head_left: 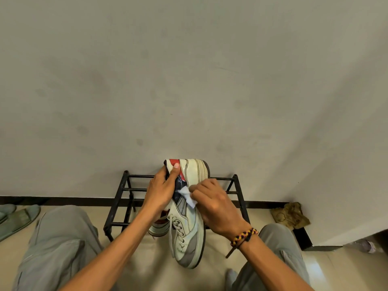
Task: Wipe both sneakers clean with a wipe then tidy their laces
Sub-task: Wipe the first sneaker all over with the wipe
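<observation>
A white, grey and red sneaker is held up in front of me, heel away and toe pointing down towards me, its pale laces loose over the tongue. My left hand grips the heel collar, thumb over the red lining. My right hand pinches a small white wipe against the sneaker's side panel. The second sneaker lies lower, behind my left wrist and mostly hidden.
A black metal shoe rack stands against the pale wall straight ahead. Green slippers lie on the floor at the left. A crumpled brown cloth sits at the right by a wall corner. My knees flank the sneaker.
</observation>
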